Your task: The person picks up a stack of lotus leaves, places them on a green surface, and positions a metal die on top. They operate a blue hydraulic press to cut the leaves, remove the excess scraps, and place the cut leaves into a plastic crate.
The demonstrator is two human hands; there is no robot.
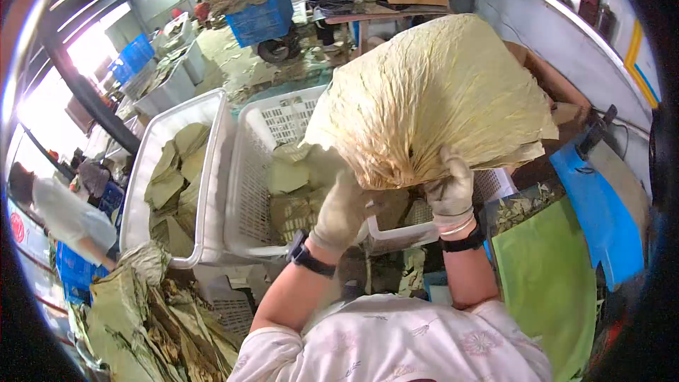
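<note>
A broad stack of pale yellow-green dried leaves (438, 92) is held up in front of me, its gathered, browned fold toward my body. My gloved right hand (451, 191) is closed on the near edge, its thumb on top. At the lower left of the same edge, my gloved left hand (339, 212) is also closed on the stack; its fingers are blurred and partly hidden. Beneath, a white perforated basket (244, 170) contains flat leaf pieces (290, 180). The basket partly under the stack has a white rim (403, 238).
Another white basket (216, 163) with folded leaves stands at left. Crumpled dried leaves (141, 311) lie lower left, near another person (67, 212). A green sheet (544, 290) and blue sheet (601, 219) are at right. A loaded blue crate (262, 18) stands farther back.
</note>
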